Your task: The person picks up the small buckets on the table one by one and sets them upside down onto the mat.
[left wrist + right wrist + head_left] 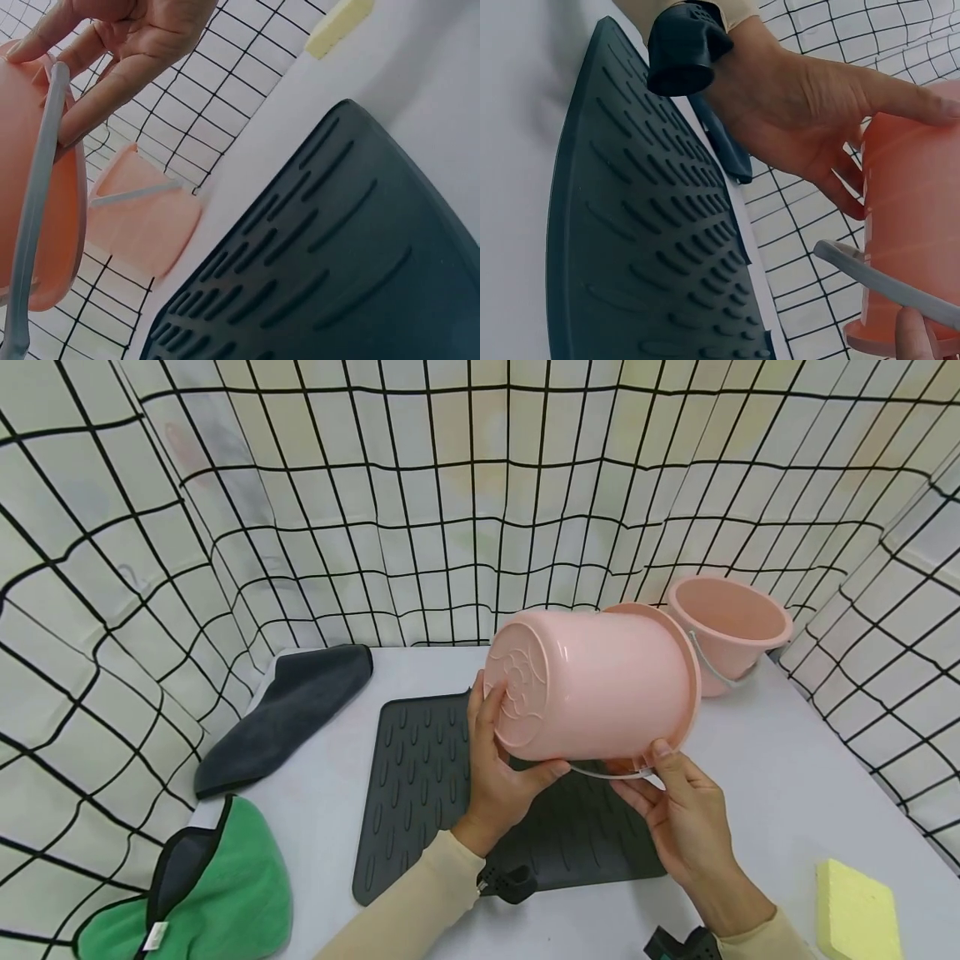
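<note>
A pink bucket [600, 685] is tipped on its side in the air above a dark ridged mat [420, 777], its patterned base facing left and its mouth right. My left hand [498, 777] grips the base end, fingers spread over the bottom and thumb along the lower side. At the rim, my right hand [686, 814] pinches the edge near where the handle joins. The pale grey handle [37, 195] hangs beneath the bucket; in the right wrist view, fingertips of the right hand show beside it.
A second pink bucket [731, 647] stands upright at the back right. A yellow sponge [858, 910] lies at the front right. On the left are a dark grey cloth [292, 718] and a green cloth [232, 877] with dark lining. Black netting [472, 518] encloses the white table.
</note>
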A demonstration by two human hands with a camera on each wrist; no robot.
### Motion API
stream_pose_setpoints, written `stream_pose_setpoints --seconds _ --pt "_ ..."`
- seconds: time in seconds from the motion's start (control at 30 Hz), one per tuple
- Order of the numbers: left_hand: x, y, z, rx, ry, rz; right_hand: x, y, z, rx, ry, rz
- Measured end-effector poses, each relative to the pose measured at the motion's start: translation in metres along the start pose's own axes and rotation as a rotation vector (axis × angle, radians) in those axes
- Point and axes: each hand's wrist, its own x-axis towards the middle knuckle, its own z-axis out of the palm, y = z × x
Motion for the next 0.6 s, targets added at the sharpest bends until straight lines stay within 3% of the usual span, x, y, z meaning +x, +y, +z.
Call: stream_pose_setpoints --seconds 0.3,0.6 --pt "0.008 0.002 0.004 -0.051 0.096 0.058 0.0 0.006 0.012 -0.039 0.001 -0.02" --pt "0.013 0.007 0.01 -0.063 0.181 0.041 -0.003 0.009 0.017 -0.069 -0.018 0.005"
